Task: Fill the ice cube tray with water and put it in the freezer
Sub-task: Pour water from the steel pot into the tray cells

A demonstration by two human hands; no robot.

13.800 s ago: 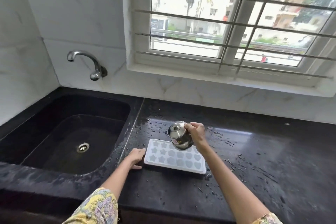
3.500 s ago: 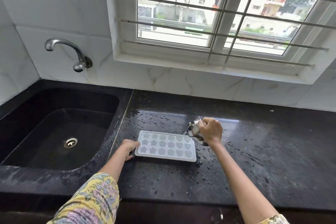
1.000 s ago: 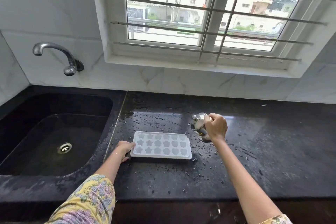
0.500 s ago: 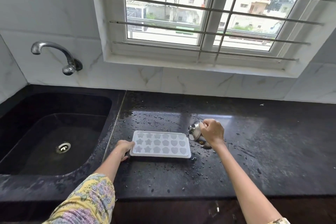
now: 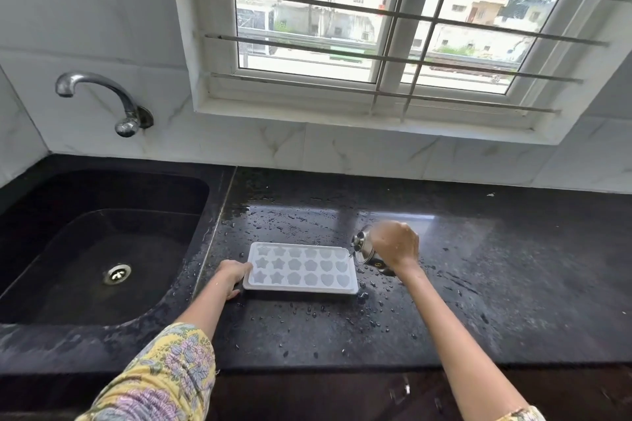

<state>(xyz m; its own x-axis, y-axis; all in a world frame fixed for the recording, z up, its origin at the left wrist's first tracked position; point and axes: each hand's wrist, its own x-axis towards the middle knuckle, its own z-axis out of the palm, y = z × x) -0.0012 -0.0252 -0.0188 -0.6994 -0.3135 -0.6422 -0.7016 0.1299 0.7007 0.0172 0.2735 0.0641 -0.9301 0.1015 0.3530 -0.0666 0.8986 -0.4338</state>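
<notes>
We see bright daylight from the window [image 5: 376,20], glare on the wet desk [image 5: 393,215], a motion-blurred right hand [image 5: 396,244], and wide-angle bending at the edges.

We see an ice cube tray [image 5: 301,268] of translucent white plastic, matt and smooth, its star, flower and heart moulds faintly frosted. Beside it, a small vessel [image 5: 363,248] of polished steel gleams like a mirror. The countertop [image 5: 496,284] looks like black polished stone, glossy enough to reflect the window, and beaded with water drops. The sink [image 5: 102,249] appears a duller, matt black, with a shiny metal drain ring [image 5: 117,273]. The tap [image 5: 99,92] is chromed metal, bright but slightly spotted. We note smooth white wall tiles [image 5: 342,150] veined like marble, and a sleeve [image 5: 164,376] of soft printed cloth, matt.
</notes>
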